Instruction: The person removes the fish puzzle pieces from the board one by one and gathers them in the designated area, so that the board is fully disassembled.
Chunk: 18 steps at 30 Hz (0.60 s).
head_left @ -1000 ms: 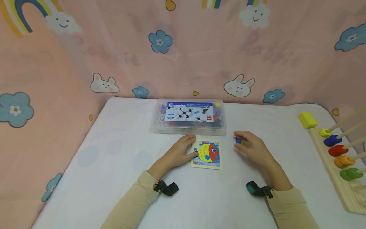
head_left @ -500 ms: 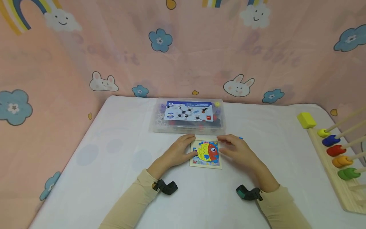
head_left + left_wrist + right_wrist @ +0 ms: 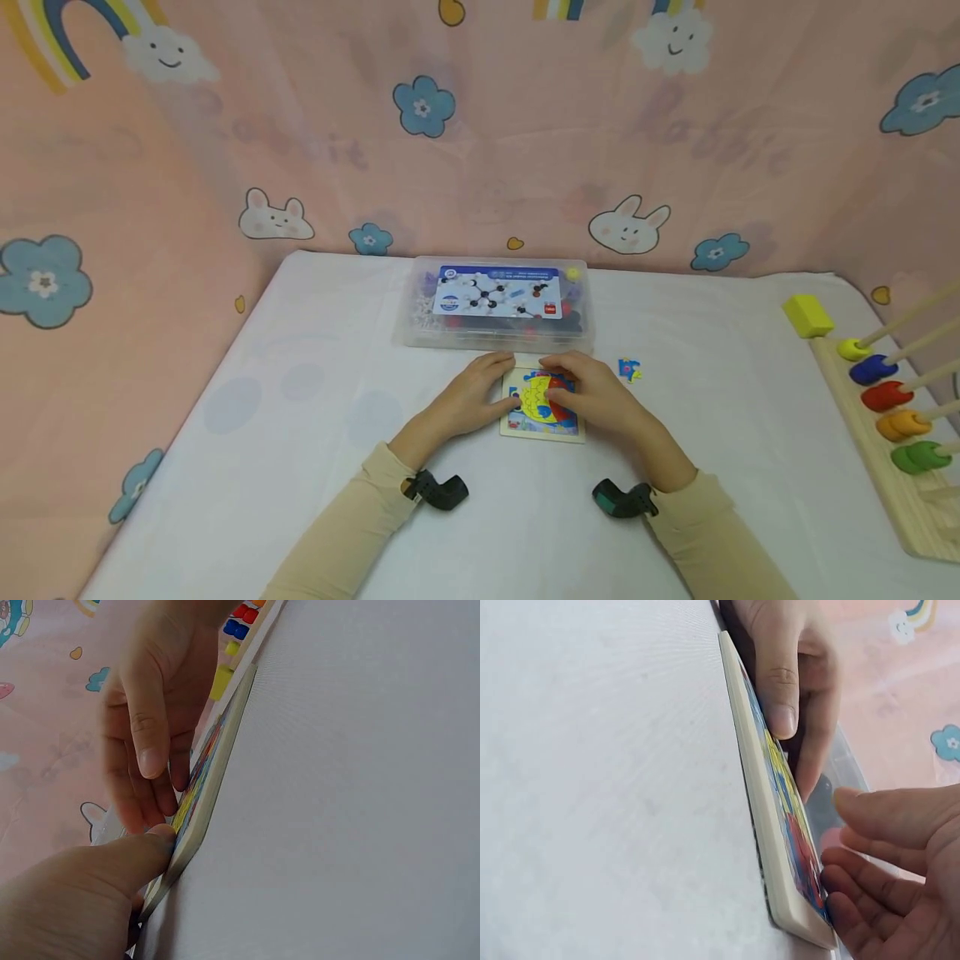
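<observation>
A square wooden puzzle board [image 3: 542, 429] with a yellow and red fish picture lies flat on the white table. My left hand [image 3: 467, 398] grips its left edge, the thumb lying on top in the left wrist view. Over the board's right part hovers my right hand [image 3: 600, 398], fingers relaxed and slightly bent, thumb apart from them; in the right wrist view the hand [image 3: 900, 877] holds nothing and its fingertips are at the picture's edge. A small blue and yellow puzzle piece [image 3: 629, 370] lies on the table to the right of the board.
Behind the board sits a clear plastic case [image 3: 498, 333] with a molecule label. At the right stand a wooden bead rack [image 3: 862, 442] with coloured beads and a yellow block [image 3: 807, 316]. A pink patterned cloth [image 3: 480, 167] hangs behind the table.
My right hand has let go of the small puzzle piece and moved left over the board. The piece stays on the table. The left hand has kept its place.
</observation>
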### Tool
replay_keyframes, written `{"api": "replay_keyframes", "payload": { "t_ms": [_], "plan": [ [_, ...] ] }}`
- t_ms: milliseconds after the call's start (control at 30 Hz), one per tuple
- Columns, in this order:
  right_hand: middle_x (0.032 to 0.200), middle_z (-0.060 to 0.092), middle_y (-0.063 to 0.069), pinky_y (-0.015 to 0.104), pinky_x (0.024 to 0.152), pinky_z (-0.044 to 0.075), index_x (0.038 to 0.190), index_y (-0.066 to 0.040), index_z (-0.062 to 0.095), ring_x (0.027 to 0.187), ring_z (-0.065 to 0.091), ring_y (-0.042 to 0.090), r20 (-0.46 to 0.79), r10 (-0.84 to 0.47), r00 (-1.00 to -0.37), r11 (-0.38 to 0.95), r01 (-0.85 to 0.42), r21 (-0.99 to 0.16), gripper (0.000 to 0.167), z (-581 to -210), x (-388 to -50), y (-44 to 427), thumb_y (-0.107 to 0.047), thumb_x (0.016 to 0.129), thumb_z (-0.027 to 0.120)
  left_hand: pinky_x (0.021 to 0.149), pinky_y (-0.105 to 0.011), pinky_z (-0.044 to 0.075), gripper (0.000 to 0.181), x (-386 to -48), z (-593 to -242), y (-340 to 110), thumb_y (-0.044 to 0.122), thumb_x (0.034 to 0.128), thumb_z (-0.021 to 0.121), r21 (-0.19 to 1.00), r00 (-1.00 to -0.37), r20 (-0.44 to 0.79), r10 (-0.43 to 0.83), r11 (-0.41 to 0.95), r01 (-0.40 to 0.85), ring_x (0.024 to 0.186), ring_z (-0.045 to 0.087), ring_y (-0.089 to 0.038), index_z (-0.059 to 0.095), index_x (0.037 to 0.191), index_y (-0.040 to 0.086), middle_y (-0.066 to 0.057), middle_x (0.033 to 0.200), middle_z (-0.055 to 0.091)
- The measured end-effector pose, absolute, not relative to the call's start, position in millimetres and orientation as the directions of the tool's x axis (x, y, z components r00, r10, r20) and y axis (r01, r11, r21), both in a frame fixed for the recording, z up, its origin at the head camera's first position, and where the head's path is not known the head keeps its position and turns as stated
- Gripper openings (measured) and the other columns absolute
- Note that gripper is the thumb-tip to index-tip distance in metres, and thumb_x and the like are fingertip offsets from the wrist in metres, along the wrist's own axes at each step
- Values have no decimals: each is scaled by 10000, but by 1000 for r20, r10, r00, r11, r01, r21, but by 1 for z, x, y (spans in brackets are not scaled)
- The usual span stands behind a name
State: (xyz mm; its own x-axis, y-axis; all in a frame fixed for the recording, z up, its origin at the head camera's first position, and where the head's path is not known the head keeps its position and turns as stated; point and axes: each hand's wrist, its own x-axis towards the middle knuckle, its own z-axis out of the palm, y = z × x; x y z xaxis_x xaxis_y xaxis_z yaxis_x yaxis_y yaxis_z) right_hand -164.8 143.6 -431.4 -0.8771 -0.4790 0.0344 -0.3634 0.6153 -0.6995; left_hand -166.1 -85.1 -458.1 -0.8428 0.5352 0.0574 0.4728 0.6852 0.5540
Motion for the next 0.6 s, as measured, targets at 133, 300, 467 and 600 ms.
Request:
{"api": "replay_keyframes", "payload": {
  "t_ms": [133, 300, 467, 600],
  "plan": [
    [1210, 581, 118, 474, 975, 486, 1246, -25, 586, 1097, 561, 266, 28, -465, -885, 641, -358, -679, 403, -434, -167, 141, -150, 872, 665, 1158, -346, 295, 647, -165, -457, -85, 366, 901, 632, 553, -843, 54, 536, 687, 472, 1397, 327, -216, 430, 1415, 29, -69, 1486, 400],
    [1169, 560, 123, 481, 969, 482, 1183, -34, 617, 1066, 543, 270, 28, -460, -887, 666, -366, -650, 353, -436, -167, 138, -141, 853, 683, 1159, -342, 292, 648, -165, -458, -85, 368, 902, 631, 551, -844, 50, 533, 690, 469, 1399, 324, -212, 426, 1419, 36, -63, 1489, 397],
    [1167, 538, 139, 481, 978, 475, 1136, -36, 625, 1060, 536, 281, 30, -467, -884, 684, -383, -620, 321, -436, -169, 136, -140, 842, 699, 1159, -343, 292, 645, -166, -457, -85, 361, 901, 634, 555, -843, 51, 535, 687, 469, 1398, 326, -213, 427, 1419, 37, -65, 1487, 398],
    [1174, 528, 142, 478, 995, 464, 1121, -37, 623, 1067, 526, 280, 14, -465, -885, 694, -374, -615, 309, -437, -171, 135, -142, 841, 701, 1158, -341, 294, 643, -166, -457, -85, 360, 903, 631, 557, -843, 49, 535, 686, 468, 1398, 325, -211, 425, 1419, 35, -66, 1486, 399]
  ]
}}
